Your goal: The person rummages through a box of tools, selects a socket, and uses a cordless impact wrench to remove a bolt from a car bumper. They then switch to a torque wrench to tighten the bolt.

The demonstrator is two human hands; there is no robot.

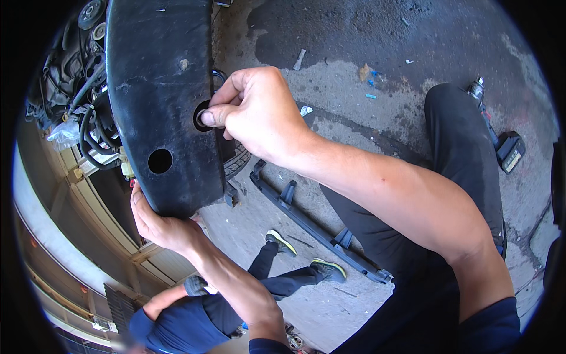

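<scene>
A curved black metal bumper beam [162,112] fills the upper left, with round holes cut in its face. My right hand [253,112] pinches at the rim of one hole [200,121], thumb tip just inside it and fingers curled. Whatever lies between those fingertips is too small and covered to name. Around the beam's lower end wraps my left hand [165,230], its fingers along the left edge and its palm underneath. A second open hole [160,161] sits between the two hands.
Engine parts and hoses [88,118] crowd behind the beam. A long black bracketed strip [312,218] lies on the concrete. At the right rests a cordless power tool [510,150] beside my knee. A co-worker in dark blue [183,324] bends at the lower left.
</scene>
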